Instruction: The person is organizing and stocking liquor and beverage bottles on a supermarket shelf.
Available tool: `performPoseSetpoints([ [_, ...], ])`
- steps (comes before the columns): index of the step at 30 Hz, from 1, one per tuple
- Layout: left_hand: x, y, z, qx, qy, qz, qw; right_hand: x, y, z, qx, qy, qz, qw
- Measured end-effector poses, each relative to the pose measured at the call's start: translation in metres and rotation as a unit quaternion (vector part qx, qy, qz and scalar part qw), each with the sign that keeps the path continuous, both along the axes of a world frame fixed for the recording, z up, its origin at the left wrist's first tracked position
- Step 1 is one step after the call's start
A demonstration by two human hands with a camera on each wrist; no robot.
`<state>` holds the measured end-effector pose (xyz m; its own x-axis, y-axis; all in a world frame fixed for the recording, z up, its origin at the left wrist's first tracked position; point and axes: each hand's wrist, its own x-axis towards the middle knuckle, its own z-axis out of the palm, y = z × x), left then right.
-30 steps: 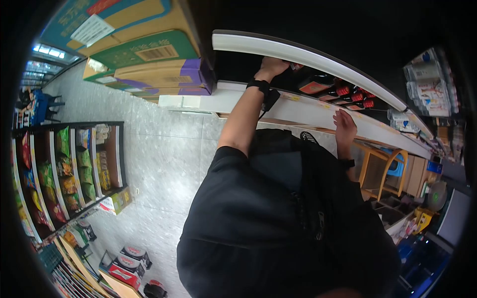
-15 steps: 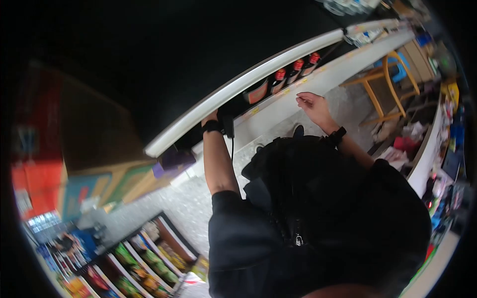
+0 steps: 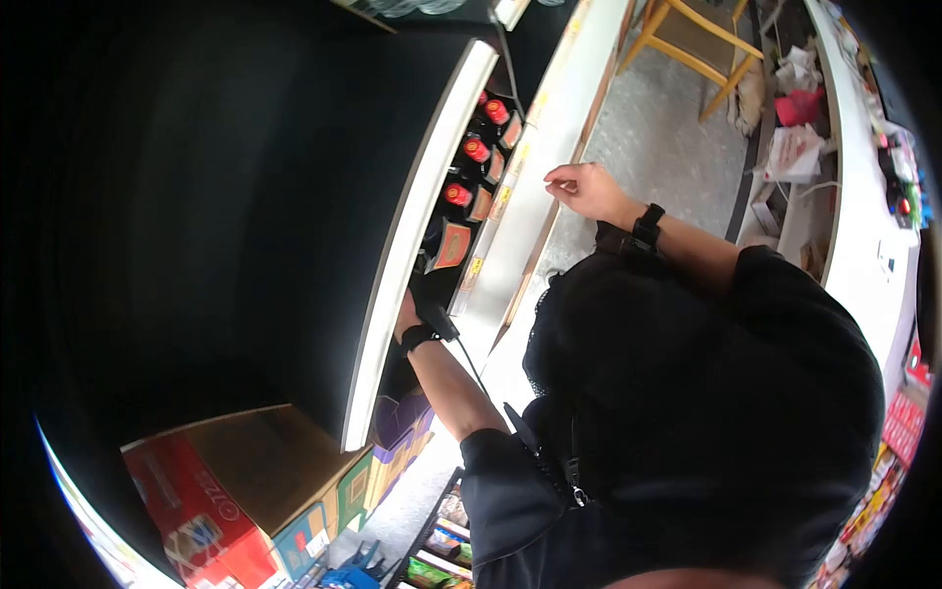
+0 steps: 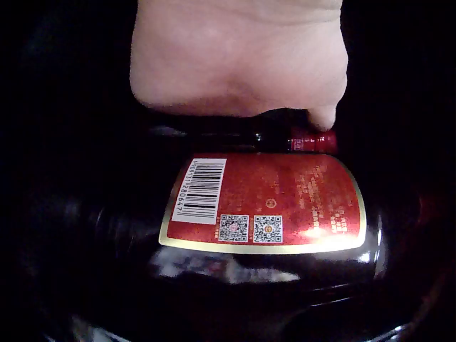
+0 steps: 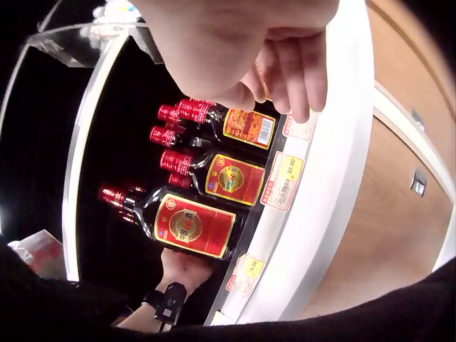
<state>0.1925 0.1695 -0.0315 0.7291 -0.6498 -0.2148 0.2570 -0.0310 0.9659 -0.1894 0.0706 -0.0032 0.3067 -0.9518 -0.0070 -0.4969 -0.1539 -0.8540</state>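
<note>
- The right hand [image 3: 579,187] lay flat on the white shelf edge [image 3: 538,137] a second ago. Now its fingers are curled.
- Far left, cardboard boxes [image 3: 226,491] sit in a stack.
- The left hand [image 3: 405,316] is deep in the dark shelf, with its fingers curled round the big bottle [image 5: 192,226] with a red label.
- That bottle stands in a row with other red-capped bottles [image 5: 228,177].
- The right hand holds nothing, and its fingertips are just beside a price tag [image 5: 305,130].
- Far right is a white table [image 3: 859,226].
</note>
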Motion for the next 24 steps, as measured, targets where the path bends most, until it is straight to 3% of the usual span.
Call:
performPoseSetpoints([
  [13,-0.002,0.039,0.018,0.110,-0.051,0.076,0.990,-0.030,-0.023,-0.006,0.062,0.005,-0.017,0.998],
  [24,0.003,0.115,0.038,0.154,-0.076,0.191,0.966,-0.045,-0.034,-0.017,0.076,0.014,-0.008,0.997],
])
